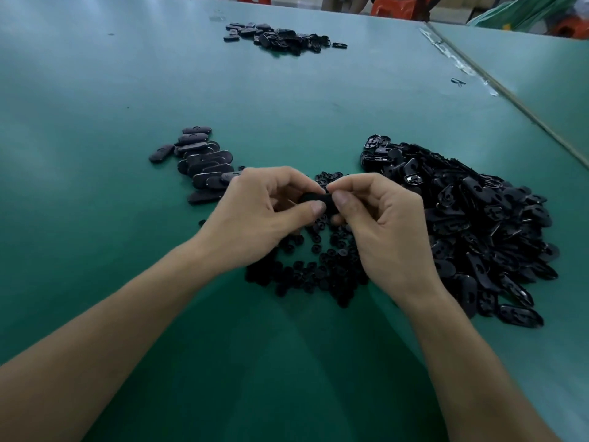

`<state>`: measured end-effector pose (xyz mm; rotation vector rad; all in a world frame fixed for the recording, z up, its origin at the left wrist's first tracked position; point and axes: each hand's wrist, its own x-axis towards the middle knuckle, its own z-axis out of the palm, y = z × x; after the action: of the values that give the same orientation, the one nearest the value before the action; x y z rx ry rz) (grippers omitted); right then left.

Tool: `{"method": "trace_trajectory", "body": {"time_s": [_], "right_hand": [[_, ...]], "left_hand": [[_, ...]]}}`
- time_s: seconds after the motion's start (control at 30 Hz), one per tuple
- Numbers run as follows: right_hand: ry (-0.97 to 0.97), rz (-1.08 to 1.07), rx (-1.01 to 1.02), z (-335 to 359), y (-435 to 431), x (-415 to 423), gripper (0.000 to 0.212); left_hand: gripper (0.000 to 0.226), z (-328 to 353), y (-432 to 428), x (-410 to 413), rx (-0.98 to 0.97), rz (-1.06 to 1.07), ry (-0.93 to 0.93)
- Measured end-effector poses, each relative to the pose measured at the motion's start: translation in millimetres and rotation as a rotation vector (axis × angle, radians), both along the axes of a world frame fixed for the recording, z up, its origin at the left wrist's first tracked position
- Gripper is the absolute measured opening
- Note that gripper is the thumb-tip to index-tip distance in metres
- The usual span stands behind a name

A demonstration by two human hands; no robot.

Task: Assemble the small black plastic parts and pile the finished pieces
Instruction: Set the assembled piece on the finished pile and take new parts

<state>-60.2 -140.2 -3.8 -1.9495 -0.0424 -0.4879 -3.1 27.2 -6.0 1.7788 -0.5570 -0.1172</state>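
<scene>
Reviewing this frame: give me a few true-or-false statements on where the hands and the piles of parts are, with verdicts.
1. The left hand and the right hand both pinch one black oval piece. True.
2. The biggest heap lies on the person's left. False: the big heap of open shells lies on the right; the smaller group of finished pieces lies on the left.
3. Small round parts lie on the table under the hands. True.
4. The table is red. False: it is green.
5. Another pile of black parts lies at the table's far side. True.
</scene>
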Motion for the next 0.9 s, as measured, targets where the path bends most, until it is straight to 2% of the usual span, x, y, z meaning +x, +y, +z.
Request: {"method": "trace_trajectory", "body": {"time_s": [0.27, 0.5, 0.67, 0.77, 0.9], "right_hand": [[0.103, 0.022, 0.082, -3.8, 0.9, 1.0, 0.013], [0.182, 0.018, 0.275, -0.1, 3.3, -0.4, 0.009], [0.203, 0.099, 0.423, 0.5, 7.0, -1.7, 0.009], [0.188, 0.097, 0.282, -2.8, 7.9, -1.6, 0.011], [0.113, -0.075, -0.174, -7.8, 3.8, -2.0, 0.009]], "left_hand": [[0.021, -2.2, 2.0, 1.6, -0.169, 0.02, 0.166], [0.007, 1.0, -0.9, 1.9, -0.282, 0.058, 0.198], [0.03, 0.8, 1.5, 1.4, -0.266, 0.015, 0.163], [0.024, -0.1, 0.7, 1.4, -0.209, 0.018, 0.098], [0.023, -1.4, -0.3, 3.7, -0.26, 0.084, 0.123]]}}
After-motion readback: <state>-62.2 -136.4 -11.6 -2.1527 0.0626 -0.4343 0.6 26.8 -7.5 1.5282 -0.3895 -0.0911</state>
